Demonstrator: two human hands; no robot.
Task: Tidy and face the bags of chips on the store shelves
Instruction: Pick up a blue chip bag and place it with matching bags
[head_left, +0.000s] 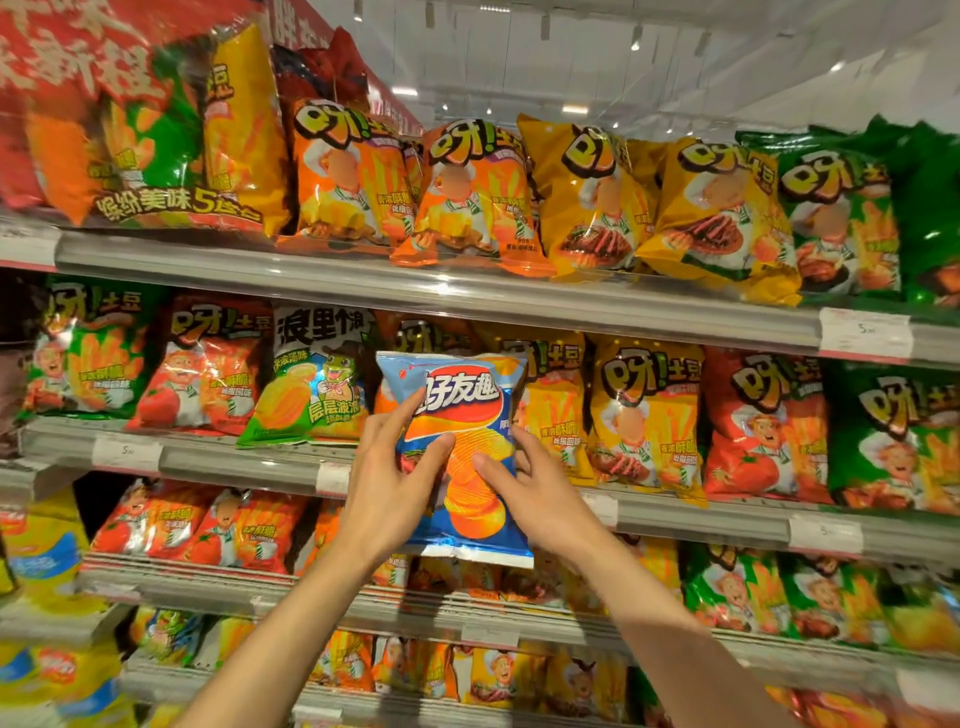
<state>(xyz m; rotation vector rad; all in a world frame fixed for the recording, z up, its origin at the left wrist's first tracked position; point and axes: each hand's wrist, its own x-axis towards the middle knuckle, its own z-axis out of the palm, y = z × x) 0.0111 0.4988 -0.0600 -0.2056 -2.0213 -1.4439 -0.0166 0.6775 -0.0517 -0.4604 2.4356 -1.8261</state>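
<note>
A blue chip bag (457, 395) with a red and white logo and ridged orange chips printed on it is held upright in front of the second shelf. My left hand (389, 478) grips its left edge, thumb across the front. My right hand (535, 493) holds its right side, thumb on the printed chips. The bag faces me and covers part of an orange bag (415, 338) behind it. A green and white bag (317, 379) stands just to its left, a yellow bag (556, 405) just to its right.
Several shelves of chip bags fill the view. The top shelf (363, 280) carries orange, yellow and green bags, some leaning. The second shelf rail (727, 519) has price tags (865, 332). Lower shelves hold red, orange and green bags; blue and yellow bags sit at lower left.
</note>
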